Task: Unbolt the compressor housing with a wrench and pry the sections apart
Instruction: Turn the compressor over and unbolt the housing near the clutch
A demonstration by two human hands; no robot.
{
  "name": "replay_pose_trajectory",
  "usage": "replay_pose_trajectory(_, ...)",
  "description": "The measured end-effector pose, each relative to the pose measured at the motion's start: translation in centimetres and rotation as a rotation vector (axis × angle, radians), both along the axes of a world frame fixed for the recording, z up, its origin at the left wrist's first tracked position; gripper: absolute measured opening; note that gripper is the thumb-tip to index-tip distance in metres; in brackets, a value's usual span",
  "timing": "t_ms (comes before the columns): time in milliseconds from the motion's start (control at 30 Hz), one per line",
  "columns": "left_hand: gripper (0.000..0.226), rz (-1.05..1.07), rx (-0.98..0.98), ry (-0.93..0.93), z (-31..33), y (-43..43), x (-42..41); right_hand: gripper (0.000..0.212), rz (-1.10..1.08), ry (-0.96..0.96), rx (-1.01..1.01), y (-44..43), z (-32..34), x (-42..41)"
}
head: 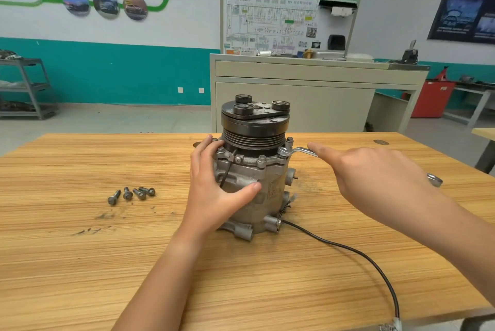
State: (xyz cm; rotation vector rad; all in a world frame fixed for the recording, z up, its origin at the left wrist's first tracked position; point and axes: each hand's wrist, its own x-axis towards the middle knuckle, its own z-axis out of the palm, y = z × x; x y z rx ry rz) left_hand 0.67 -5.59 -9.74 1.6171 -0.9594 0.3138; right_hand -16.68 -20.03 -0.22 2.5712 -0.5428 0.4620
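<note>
Apparently four bolts point(128, 193) left of compressor point(270, 186)

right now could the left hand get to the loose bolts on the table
Probably yes. The left hand holds the compressor, and the four bolts lie on the table just to its left, with nothing standing between them.

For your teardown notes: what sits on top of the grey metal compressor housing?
A black grooved pulley capped by a flat plate with three round black knobs. It covers the top of the grey metal housing; what lies beneath is hidden.
</note>
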Motion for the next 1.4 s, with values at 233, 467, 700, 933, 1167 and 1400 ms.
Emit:
replay_pose_trajectory(233, 0.084, -0.04, 0.107, -0.067, 0.6, 1.1, 1.7, 0.072, -0.043, 0.06, -0.064, 0.7, 0.2, 0.0)
replay_pose_trajectory(467, 0.091, 0.026, 0.139, -0.114, 0.9, 1.1, 1.3, 0.08, -0.087, 0.139, -0.125, 0.9, 0.4, 0.1)
replay_pose_trajectory(700, 0.086, 0.313, 0.154, -0.27, 0.9, -1.4, -2.1, 0.075, -0.199, 0.234, -0.118, 1.7, 1.1, 0.7)
replay_pose_trajectory(933, 0.074, 0.343, 0.083, -0.319, 0.3, -2.5, -2.7, 0.068, -0.191, 0.202, -0.112, 0.6, 0.1, 1.8)
replay_pose_trajectory(1167, 0.074, 0.237, -0.082, -0.132, 0.3, -2.2, -2.2, 0.062, -0.042, 0.081, -0.2, -4.8, 0.1, 1.3)
replay_pose_trajectory(1400, 0.069, 0.154, -0.086, -0.103, -0.5, -2.2, -1.4, 0.026, 0.31, -0.322, -0.097, -9.4, -2.1, 6.7)
